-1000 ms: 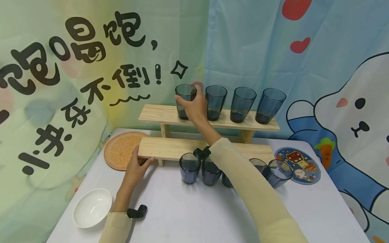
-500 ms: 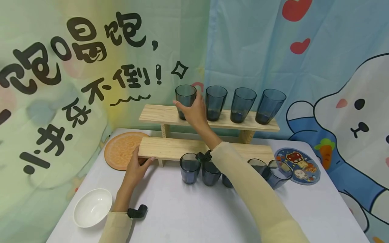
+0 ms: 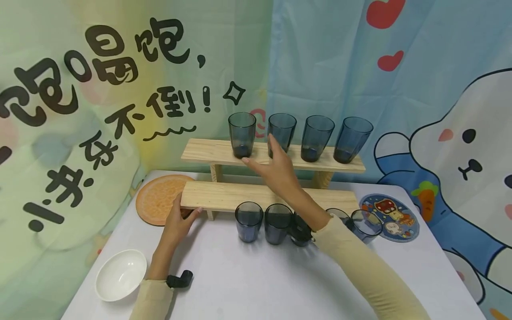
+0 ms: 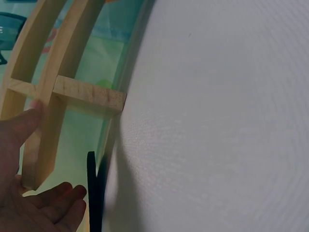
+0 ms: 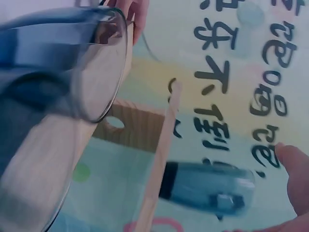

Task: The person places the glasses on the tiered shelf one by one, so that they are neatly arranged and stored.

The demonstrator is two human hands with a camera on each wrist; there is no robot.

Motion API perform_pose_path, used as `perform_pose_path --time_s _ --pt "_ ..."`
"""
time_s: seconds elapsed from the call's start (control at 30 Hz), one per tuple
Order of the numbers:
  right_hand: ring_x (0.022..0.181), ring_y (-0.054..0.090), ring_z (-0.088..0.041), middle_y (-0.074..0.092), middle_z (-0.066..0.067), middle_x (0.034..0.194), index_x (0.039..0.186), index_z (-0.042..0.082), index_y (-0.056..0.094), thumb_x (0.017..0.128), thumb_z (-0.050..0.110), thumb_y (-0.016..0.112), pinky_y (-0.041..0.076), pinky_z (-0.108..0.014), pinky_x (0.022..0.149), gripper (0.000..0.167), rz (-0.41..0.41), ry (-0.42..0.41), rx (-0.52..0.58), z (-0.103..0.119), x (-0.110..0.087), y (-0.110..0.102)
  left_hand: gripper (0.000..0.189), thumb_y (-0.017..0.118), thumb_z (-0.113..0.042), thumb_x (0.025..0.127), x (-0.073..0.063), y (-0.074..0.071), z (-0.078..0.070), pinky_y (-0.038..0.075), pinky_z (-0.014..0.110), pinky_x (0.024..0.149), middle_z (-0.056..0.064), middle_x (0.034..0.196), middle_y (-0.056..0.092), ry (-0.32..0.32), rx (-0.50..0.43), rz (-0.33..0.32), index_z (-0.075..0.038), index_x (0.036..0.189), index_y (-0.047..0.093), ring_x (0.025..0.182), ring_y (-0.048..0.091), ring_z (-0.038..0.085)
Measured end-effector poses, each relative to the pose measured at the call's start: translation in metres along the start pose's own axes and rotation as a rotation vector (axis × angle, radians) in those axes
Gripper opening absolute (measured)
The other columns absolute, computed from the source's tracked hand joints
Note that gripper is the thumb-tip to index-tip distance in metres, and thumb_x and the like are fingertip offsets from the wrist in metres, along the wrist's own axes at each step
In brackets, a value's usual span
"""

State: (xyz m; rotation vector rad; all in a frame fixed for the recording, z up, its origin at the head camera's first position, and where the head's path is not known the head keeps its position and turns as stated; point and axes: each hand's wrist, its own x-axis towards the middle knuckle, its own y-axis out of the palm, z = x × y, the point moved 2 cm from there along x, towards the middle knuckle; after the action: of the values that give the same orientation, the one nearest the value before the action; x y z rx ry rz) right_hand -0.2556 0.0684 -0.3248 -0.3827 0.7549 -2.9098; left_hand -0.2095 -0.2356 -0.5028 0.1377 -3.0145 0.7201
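Head view: your left hand [image 3: 178,222] holds the lower pale wooden plank [image 3: 220,194] by its end; your right hand [image 3: 277,172] spreads wide near 4 upper tapered blue-glass tumblers [image 3: 242,133].

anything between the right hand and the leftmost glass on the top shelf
Nothing visible stands between the right hand and the leftmost glass; the front-row glasses stand on the table, below that path.

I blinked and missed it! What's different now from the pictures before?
The right hand let go of the leftmost glass on the upper shelf and moved back and to the right. That glass stayed standing there. The left hand still holds the left end of the lower shelf, and the white bowl stayed put.
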Motion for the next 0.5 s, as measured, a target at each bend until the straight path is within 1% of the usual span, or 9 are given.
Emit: perform_pose_path --time_s 0.1,0.13,0.23,0.3,0.37,0.4,0.5 --pt "0.158 0.033 -0.027 0.032 -0.006 0.172 0.169 0.015 0.024 0.097 0.054 0.074 0.033 -0.049 0.128 0.096 -0.009 -0.055 0.002 -0.01 -0.02 -0.024 0.088 0.069 -0.032 0.105 0.0 0.0 0.001 0.04 0.054 0.123 0.03 0.162 0.036 0.007 -0.001 0.003 -0.005 0.168 0.014 0.147 0.046 0.046" --pt "0.157 0.035 -0.027 0.036 -0.007 0.17 0.167 0.014 0.028 0.098 0.051 0.074 0.033 -0.047 0.129 0.091 -0.023 -0.067 -0.005 -0.014 -0.026 -0.033 0.087 0.07 -0.032 0.105 0.0 0.0 0.001 0.04 0.054 0.123 0.029 0.162 0.036 0.005 0.0 0.001 -0.006 0.168 0.015 0.147 0.046 0.045" --pt "0.155 0.038 -0.031 0.043 -0.009 0.166 0.164 0.013 0.037 0.1 0.044 0.074 0.032 -0.049 0.129 0.081 -0.063 -0.084 -0.026 -0.029 -0.045 -0.061 0.086 0.07 -0.031 0.104 0.001 0.0 0.001 0.041 0.054 0.123 0.029 0.162 0.037 0.013 0.001 -0.007 -0.007 0.167 0.016 0.146 0.047 0.045" --pt "0.154 0.039 -0.033 0.046 -0.01 0.164 0.162 0.014 0.04 0.1 0.042 0.075 0.032 -0.053 0.128 0.077 -0.098 -0.08 -0.047 -0.042 -0.058 -0.08 0.085 0.071 -0.03 0.104 0.001 0.001 0.002 0.042 0.054 0.122 0.029 0.161 0.037 0.017 0.004 -0.009 -0.007 0.167 0.017 0.146 0.048 0.045" --pt "0.154 0.04 -0.034 0.047 -0.011 0.162 0.161 0.013 0.042 0.1 0.039 0.076 0.033 -0.052 0.128 0.075 -0.132 -0.07 -0.056 -0.056 -0.071 -0.099 0.085 0.071 -0.028 0.104 0.002 0.0 0.002 0.043 0.053 0.122 0.029 0.16 0.039 0.017 -0.002 -0.009 -0.007 0.166 0.018 0.145 0.049 0.045" --pt "0.153 0.041 -0.034 0.048 -0.012 0.161 0.161 0.013 0.043 0.1 0.038 0.076 0.034 -0.048 0.128 0.074 -0.153 -0.063 -0.062 -0.063 -0.078 -0.11 0.085 0.071 -0.028 0.104 0.002 0.0 0.002 0.043 0.053 0.122 0.029 0.16 0.039 0.017 -0.005 -0.008 -0.006 0.166 0.018 0.145 0.049 0.045" --pt "0.152 0.043 -0.034 0.048 -0.017 0.161 0.162 0.01 0.041 0.101 0.032 0.075 0.034 -0.023 0.125 0.073 -0.215 -0.031 -0.082 -0.091 -0.097 -0.14 0.085 0.071 -0.027 0.104 0.002 0.0 0.001 0.043 0.052 0.122 0.029 0.16 0.039 0.016 -0.012 -0.005 -0.005 0.166 0.018 0.145 0.049 0.045"
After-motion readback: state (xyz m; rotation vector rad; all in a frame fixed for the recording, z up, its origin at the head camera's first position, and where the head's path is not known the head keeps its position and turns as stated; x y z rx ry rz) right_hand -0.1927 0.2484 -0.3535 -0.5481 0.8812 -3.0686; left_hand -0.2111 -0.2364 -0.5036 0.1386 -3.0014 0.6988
